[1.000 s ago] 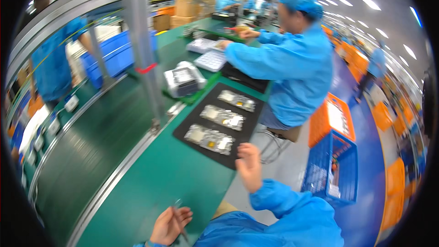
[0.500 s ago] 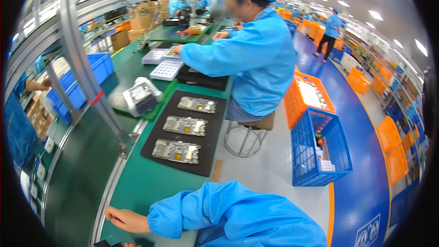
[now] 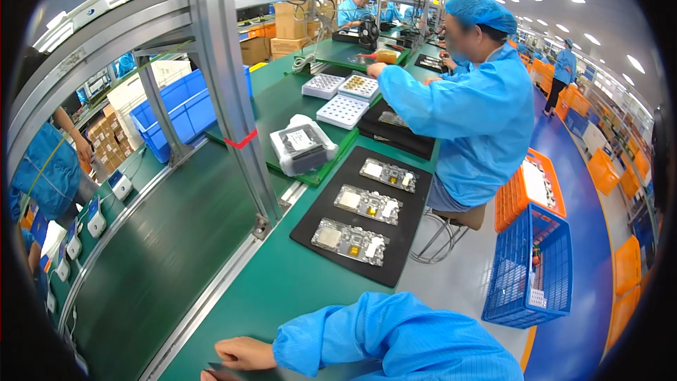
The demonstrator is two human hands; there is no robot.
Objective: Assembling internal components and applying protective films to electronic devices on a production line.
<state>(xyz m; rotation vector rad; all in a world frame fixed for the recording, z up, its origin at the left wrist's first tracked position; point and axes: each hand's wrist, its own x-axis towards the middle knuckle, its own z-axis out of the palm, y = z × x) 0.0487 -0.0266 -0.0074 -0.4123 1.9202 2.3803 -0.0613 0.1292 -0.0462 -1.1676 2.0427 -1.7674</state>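
Low in the view, my right hand (image 3: 245, 353) reaches in from a blue sleeve (image 3: 338, 335) over the green bench. Its fingers are curled together; whether they hold anything is hidden. Just below them lies a thin dark piece (image 3: 220, 367), cut off by the lower edge, its kind unclear. Only a fingertip of my left hand (image 3: 208, 376) shows beside that piece. Ahead, a black mat (image 3: 321, 220) bears three circuit boards in a row: a near one (image 3: 349, 241), a middle one (image 3: 367, 204) and a far one (image 3: 388, 174).
A clear plastic package (image 3: 303, 144) sits on a green tray left of the mat. Beyond, a seated co-worker (image 3: 472, 113) works near white trays (image 3: 343, 111). A metal post (image 3: 229, 85) rises from the bench edge beside the conveyor (image 3: 162, 261). Crates (image 3: 529, 268) stand right.
The view has swung left, so the bench and boards appear farther right. My right hand stays low over the bench, its fingers still curled.
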